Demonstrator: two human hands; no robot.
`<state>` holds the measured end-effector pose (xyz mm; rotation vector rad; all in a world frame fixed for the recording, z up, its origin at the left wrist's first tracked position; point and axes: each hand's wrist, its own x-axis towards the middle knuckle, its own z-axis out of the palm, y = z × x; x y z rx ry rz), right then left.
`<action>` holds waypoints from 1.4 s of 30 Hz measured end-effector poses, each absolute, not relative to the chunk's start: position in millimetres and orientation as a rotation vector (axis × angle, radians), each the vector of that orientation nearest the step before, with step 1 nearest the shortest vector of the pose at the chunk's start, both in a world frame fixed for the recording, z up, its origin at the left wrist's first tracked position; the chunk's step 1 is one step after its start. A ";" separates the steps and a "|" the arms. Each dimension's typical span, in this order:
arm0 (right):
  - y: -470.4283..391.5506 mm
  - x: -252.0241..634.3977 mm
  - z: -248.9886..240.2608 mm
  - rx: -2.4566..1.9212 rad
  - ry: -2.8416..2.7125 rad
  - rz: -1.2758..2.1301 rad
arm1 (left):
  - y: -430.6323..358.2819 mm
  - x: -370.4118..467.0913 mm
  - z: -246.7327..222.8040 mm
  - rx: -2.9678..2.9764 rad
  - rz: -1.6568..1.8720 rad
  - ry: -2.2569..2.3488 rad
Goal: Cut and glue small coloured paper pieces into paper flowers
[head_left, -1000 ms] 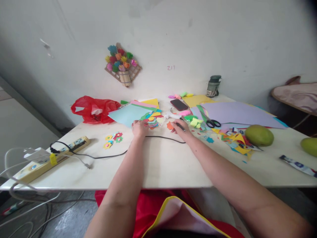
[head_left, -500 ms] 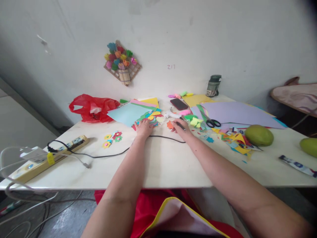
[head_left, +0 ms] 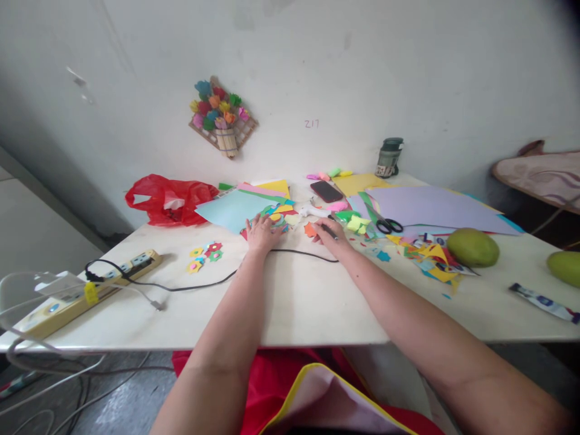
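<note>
My left hand (head_left: 261, 234) lies with its fingers spread over a pile of coloured paper cut-outs (head_left: 277, 215), touching them and covering part of the pile. Between the thumb and fingertips of my right hand (head_left: 332, 234) is an orange paper flower shape (head_left: 310, 229). A black pen (head_left: 329, 231) is also held in that hand, lying slantwise across the fingers. Just beyond stands a white glue gun (head_left: 312, 211), its black cord (head_left: 199, 286) running left across the table. Several finished paper flowers (head_left: 206, 256) with coloured centres lie left of my left hand.
Scissors (head_left: 388, 226), purple paper sheets (head_left: 430, 208), paper scraps (head_left: 437, 260) and a green mango (head_left: 472, 247) lie on the right. Behind are a phone (head_left: 326, 191) and a bottle (head_left: 389, 157). A red plastic bag (head_left: 170, 199) and power strip (head_left: 99, 290) are left.
My left hand has shifted slightly left, its fingers reaching a little further over the cut-outs. My right hand keeps the orange flower and the pen in nearly the same place.
</note>
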<state>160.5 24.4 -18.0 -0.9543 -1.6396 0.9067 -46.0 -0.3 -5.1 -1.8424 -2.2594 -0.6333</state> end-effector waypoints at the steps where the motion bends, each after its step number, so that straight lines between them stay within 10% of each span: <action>1: 24.1 160.4 -17.5 -0.956 -1.640 0.910 | -0.7 -45.3 -5.0 -1.873 -0.606 -2.268; 42: 18.5 159.5 -12.8 -0.958 -1.668 0.916 | -8.2 -39.5 -3.7 -1.944 -0.321 -2.415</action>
